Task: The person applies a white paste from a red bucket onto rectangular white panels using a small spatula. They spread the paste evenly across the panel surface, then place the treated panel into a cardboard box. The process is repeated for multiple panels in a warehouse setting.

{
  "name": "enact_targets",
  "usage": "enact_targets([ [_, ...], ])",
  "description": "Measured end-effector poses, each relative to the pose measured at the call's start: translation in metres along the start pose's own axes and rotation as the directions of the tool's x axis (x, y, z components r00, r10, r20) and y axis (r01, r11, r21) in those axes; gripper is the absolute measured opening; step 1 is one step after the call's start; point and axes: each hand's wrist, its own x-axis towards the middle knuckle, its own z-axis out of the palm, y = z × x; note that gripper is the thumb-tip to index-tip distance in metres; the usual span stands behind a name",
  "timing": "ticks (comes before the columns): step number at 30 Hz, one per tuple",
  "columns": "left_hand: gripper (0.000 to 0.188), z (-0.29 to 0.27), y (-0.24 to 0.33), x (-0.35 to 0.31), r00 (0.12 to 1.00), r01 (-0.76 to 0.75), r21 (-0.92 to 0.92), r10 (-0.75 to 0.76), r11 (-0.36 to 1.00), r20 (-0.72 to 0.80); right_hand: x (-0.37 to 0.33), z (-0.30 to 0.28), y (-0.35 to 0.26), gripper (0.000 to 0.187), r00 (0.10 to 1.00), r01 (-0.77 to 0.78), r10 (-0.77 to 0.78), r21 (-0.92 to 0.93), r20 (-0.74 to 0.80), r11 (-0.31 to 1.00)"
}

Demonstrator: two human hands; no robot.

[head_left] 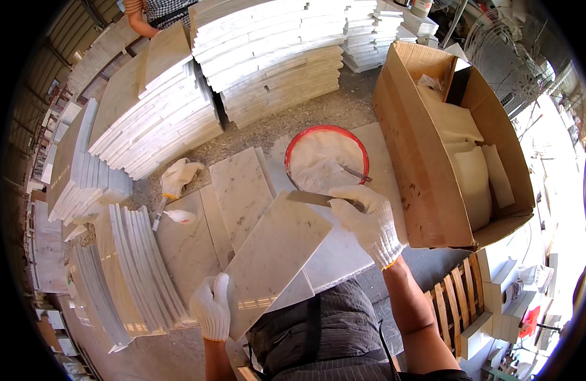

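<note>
My left hand (212, 307), in a white knit glove, is closed on the lower left edge of a grey-veined white marble tile (277, 254), thumb on top. The tile lies tilted over other tiles in front of my lap. In my gloved right hand (369, 222) is a putty knife (309, 198), its flat metal blade pointing left by the tile's far corner. Just beyond that hand is a red-rimmed tub (367, 150) of white paste (321, 170), with a thin tool (356, 173) leaning on its rim.
A tall cardboard box (401, 152) with padding stands at right. Stacks of marble slabs (267, 57) rise at the back and left. A loose glove (180, 176) and a white bottle (180, 216) lie left. Another person's arm (140, 24) shows far left; a wooden pallet (457, 298) is lower right.
</note>
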Motion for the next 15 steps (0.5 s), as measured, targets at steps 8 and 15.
enact_targets([
  [8,0.036,0.0007,-0.0004,-0.0002,1.0,-0.019,0.01,0.019,1.0,-0.011,-0.0007,0.0027,-0.0012,0.021,1.0,-0.001,0.002,0.014,-0.019,1.0],
  [15,0.037,0.0005,-0.0021,-0.0001,0.999,-0.032,0.032,0.032,0.999,-0.021,-0.0026,0.0048,0.0004,0.021,0.99,0.113,-0.119,-0.071,-0.081,0.991],
])
